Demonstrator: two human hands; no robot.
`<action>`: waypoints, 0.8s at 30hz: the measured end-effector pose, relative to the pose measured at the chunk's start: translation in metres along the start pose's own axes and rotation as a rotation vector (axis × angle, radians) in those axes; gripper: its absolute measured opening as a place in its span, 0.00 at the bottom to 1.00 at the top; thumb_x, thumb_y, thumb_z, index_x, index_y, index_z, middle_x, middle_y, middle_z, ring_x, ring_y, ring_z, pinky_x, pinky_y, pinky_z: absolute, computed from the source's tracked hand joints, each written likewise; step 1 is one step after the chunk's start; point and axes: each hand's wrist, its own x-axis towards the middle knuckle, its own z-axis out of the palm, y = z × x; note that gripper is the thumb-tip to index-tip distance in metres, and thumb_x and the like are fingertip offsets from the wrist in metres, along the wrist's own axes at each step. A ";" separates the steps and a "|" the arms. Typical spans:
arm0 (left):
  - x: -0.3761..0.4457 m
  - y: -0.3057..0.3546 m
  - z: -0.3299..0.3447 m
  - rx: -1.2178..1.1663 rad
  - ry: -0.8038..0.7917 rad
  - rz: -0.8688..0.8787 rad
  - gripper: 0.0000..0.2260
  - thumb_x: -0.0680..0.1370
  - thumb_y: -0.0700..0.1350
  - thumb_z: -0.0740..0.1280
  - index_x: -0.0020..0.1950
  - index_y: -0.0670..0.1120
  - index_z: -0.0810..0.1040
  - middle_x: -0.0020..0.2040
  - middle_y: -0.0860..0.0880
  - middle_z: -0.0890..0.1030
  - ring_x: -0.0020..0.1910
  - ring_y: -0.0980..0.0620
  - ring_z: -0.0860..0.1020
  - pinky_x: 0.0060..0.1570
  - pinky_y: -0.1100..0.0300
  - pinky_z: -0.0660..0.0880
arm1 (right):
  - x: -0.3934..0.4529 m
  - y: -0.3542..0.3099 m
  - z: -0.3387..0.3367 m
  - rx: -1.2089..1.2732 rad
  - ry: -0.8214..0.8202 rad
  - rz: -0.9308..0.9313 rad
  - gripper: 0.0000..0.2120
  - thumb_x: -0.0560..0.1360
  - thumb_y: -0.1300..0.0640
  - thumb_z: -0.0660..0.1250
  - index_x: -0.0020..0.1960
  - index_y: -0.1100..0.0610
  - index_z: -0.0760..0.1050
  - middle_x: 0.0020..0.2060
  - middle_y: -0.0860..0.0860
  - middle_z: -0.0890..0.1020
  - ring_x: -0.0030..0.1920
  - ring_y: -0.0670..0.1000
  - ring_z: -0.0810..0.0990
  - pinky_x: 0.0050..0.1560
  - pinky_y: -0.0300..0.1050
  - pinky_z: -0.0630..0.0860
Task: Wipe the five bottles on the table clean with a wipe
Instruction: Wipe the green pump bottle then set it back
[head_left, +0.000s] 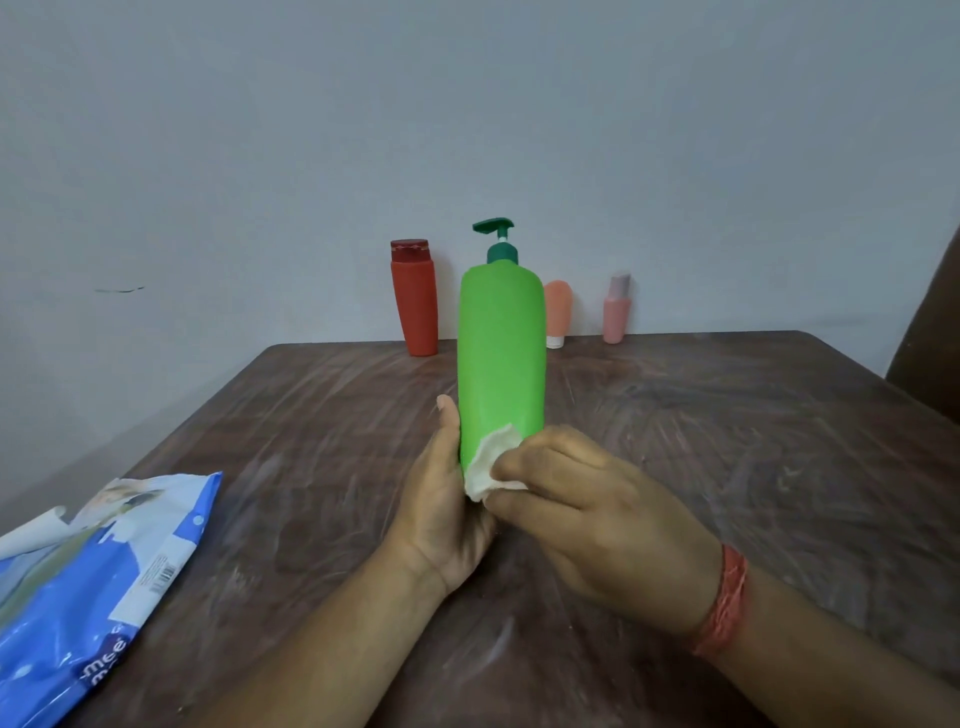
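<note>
We see the green bottle (501, 358) held up over the middle of the table (727, 441), with its dark green pump top pointing up. The left hand (441, 509) wraps around the bottom of the green bottle, thumb up along its left side. The right hand (587, 514) pinches a white wipe (491, 462) and presses it on the green bottle's low front. Behind the green bottle, by the wall, stand a red bottle (414, 299) to its left, and an orange bottle (558, 312) and a pink bottle (617, 309) to its right. A blue wipes pack (88, 587) lies far left of the green bottle.
</note>
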 end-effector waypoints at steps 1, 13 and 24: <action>0.001 0.000 0.001 -0.003 0.022 0.038 0.34 0.82 0.65 0.55 0.61 0.36 0.83 0.57 0.38 0.83 0.54 0.45 0.84 0.53 0.52 0.83 | -0.001 0.003 -0.001 -0.017 -0.010 0.032 0.09 0.80 0.65 0.62 0.56 0.60 0.81 0.53 0.53 0.78 0.52 0.55 0.76 0.56 0.47 0.75; 0.001 0.003 0.003 0.127 0.096 0.139 0.32 0.83 0.64 0.51 0.60 0.39 0.83 0.56 0.35 0.83 0.46 0.42 0.84 0.39 0.51 0.80 | -0.006 -0.004 0.023 1.354 0.259 1.153 0.11 0.69 0.67 0.75 0.42 0.57 0.74 0.43 0.65 0.82 0.44 0.56 0.84 0.44 0.50 0.81; 0.005 0.004 0.009 0.176 0.196 0.237 0.32 0.80 0.66 0.58 0.66 0.39 0.79 0.56 0.33 0.84 0.52 0.39 0.84 0.49 0.47 0.82 | -0.001 -0.004 0.013 1.857 0.395 1.270 0.22 0.67 0.71 0.71 0.58 0.64 0.70 0.47 0.66 0.83 0.46 0.59 0.86 0.41 0.44 0.83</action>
